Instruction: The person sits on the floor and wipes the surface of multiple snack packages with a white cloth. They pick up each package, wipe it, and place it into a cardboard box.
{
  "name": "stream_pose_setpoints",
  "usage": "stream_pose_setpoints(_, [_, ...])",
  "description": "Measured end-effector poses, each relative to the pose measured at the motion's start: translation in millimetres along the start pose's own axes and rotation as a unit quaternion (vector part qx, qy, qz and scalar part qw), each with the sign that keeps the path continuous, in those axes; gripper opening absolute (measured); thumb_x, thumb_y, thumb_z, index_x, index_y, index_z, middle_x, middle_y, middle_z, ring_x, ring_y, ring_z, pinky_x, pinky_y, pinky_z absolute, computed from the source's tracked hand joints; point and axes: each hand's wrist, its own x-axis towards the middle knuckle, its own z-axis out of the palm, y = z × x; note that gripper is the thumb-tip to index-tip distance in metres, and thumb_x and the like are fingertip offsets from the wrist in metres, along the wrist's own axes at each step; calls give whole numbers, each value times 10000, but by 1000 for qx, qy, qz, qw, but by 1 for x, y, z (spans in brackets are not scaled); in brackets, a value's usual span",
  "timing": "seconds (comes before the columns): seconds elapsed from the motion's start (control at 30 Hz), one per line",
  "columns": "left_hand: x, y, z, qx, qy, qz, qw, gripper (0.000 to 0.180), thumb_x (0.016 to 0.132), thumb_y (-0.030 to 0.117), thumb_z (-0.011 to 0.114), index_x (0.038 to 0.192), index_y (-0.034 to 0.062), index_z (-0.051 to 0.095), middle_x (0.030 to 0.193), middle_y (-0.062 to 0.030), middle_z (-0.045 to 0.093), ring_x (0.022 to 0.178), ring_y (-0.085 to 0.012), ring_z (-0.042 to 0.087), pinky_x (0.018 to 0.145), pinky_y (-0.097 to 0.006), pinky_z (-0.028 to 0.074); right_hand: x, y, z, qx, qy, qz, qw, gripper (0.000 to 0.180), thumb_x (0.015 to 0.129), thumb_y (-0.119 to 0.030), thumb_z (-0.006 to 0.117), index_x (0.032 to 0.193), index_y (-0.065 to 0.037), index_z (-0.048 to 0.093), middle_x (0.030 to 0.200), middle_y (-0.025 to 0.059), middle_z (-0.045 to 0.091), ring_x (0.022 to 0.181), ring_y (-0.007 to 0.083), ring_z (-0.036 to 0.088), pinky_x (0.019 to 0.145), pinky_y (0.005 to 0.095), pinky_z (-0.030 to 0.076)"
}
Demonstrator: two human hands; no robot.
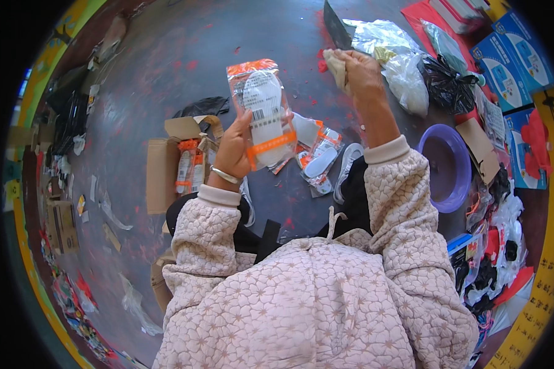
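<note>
My left hand (234, 144) is closed on the lower left side of a clear plastic packet (266, 104) with orange bands at both ends. White, sole-shaped pieces like insoles show through its film. Raised to the right, my right hand (362, 75) pinches a small, crumpled beige cloth (337, 69); its exact kind is unclear. The two hands are well apart. On the floor between my shoes, several similar insole packets (321, 158) lie in a loose heap. An open cardboard box (162, 175) to the left holds more orange-and-clear packets (191, 166).
A purple plastic basin (463, 184) stands at my right. Beyond it are clear plastic bags (406, 80), a black bag (447, 86) and blue boxes (512, 71). Past my right hand rises a dark flat object (337, 26). Scraps and a brown carton (63, 226) lie along the left.
</note>
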Motion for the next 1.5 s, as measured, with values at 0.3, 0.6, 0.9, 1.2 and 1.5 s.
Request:
stream_pose_setpoints(0.3, [9, -5, -8, -20, 75, 11, 997, 374, 952, 274, 312, 1237, 38, 364, 1185, -160, 489, 1090, -314, 499, 938, -494, 395, -53, 18, 63, -276, -166, -332, 887, 95, 717, -172, 603, 686, -82, 599, 692, 104, 543, 694, 287, 554, 628, 383, 453])
stream_pose_setpoints(0.6, [6, 27, -14, -112, 101, 116, 982, 376, 951, 273, 287, 1213, 29, 402, 1145, -164, 523, 1055, -316, 521, 925, -501, 399, -58, 9, 32, -163, -198, -1, 967, 274, 778, -261, 606, 798, 12, 625, 701, 87, 606, 626, 149, 583, 578, 293, 471])
stream_pose_setpoints(0.9, [0, 11, -9, -73, 41, 61, 995, 373, 948, 270, 323, 1257, 64, 343, 1219, -142, 464, 1101, -287, 491, 928, -463, 412, -62, 0, 43, -41, -321, 170, 931, 303, 831, -279, 603, 907, 14, 616, 736, 49, 589, 624, 85, 549, 541, 219, 458])
stream_pose_setpoints(1.2, [3, 7, -13, -90, -3, 44, 995, 390, 943, 260, 335, 1256, 29, 351, 1192, -162, 487, 1081, -299, 505, 935, -450, 405, -63, -3, 38, 6, -377, 116, 919, 164, 797, -159, 626, 834, -1, 607, 720, 10, 581, 618, 61, 534, 535, 202, 445])
stream_pose_setpoints(1.5, [11, -5, -12, 181, 128, 59, 973, 622, 895, 438, 426, 1352, 87, 191, 1336, -91, 324, 1183, -232, 392, 932, -395, 384, -65, -5, 37, -298, -250, -163, 907, 139, 710, -139, 613, 718, -1, 599, 636, 81, 606, 544, 168, 574, 514, 278, 444])
